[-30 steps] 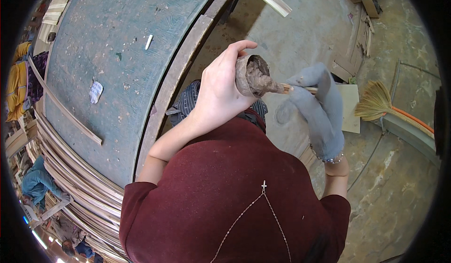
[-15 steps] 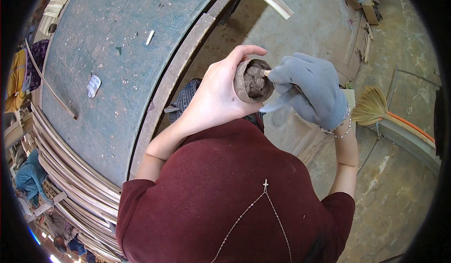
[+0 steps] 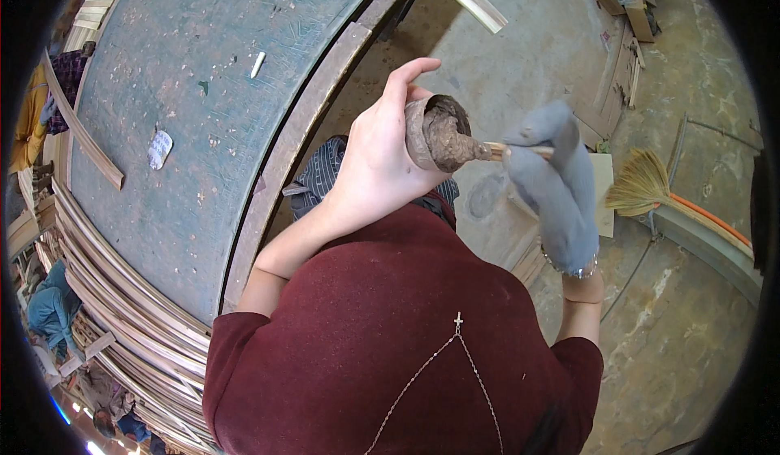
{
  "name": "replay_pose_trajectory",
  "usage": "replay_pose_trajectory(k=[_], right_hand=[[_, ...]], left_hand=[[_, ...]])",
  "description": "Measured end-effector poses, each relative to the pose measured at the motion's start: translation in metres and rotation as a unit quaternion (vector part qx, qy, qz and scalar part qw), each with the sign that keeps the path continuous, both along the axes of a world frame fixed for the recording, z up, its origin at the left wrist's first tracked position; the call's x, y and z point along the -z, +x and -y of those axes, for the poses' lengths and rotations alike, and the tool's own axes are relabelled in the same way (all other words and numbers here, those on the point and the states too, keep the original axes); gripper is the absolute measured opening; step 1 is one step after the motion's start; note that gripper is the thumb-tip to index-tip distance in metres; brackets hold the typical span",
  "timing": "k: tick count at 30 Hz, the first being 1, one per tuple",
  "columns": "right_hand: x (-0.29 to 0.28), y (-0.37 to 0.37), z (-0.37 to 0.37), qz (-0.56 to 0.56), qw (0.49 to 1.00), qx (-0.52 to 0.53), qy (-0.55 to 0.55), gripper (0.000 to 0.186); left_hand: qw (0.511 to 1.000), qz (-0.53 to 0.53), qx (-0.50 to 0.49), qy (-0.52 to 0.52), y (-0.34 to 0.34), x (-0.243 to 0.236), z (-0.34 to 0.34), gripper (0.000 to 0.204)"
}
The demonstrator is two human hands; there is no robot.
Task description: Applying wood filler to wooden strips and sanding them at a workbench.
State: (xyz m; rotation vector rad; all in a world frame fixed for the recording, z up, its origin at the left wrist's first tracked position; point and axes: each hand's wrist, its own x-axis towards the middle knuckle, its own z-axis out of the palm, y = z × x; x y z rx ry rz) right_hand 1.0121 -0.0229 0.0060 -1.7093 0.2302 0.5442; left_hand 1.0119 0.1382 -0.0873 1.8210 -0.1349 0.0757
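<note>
My bare left hand (image 3: 378, 134) is wrapped round a small round cup (image 3: 418, 136), tilted with its mouth toward the right. Thick grey-brown paste (image 3: 447, 130) fills the cup and bulges out over its rim. In a grey knitted glove, my right hand (image 3: 552, 183) pinches a thin wooden stick (image 3: 520, 149). The stick's far end is coated in paste, which stretches in one lump from the cup's mouth to the stick. Motion slightly blurs the glove.
A blue-grey worktable (image 3: 187, 106) fills the left, bearing a white stick-like piece (image 3: 258, 65) and a pale paper scrap (image 3: 160, 149). Long wooden strips (image 3: 130, 284) are stacked beside it. A straw broom (image 3: 642, 185) lies at right. Another person (image 3: 53, 309) is at far left.
My right hand has turned and drawn the stick out to the right, pulling paste out past the cup's rim. A wooden strip at the table's left edge has shifted.
</note>
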Motion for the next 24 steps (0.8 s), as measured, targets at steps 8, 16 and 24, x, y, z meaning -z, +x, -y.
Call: replay_pose_trajectory(k=[8,16,24], right_hand=[[-0.01,0.036,0.02,0.422,0.802,-0.388,-0.17,0.034],[-0.004,0.058,0.002,0.421,0.668,-0.536,-0.297,0.026],[0.02,0.04,0.01,0.219,0.856,-0.446,-0.147,0.012]], left_hand=[[0.981,-0.027,0.154,-0.119,0.004,-0.004,-0.014,0.075],[0.969,-0.076,0.2,-0.127,-0.001,-0.007,-0.019,0.075],[0.994,-0.034,0.081,-0.064,-0.006,0.007,-0.011,0.081]])
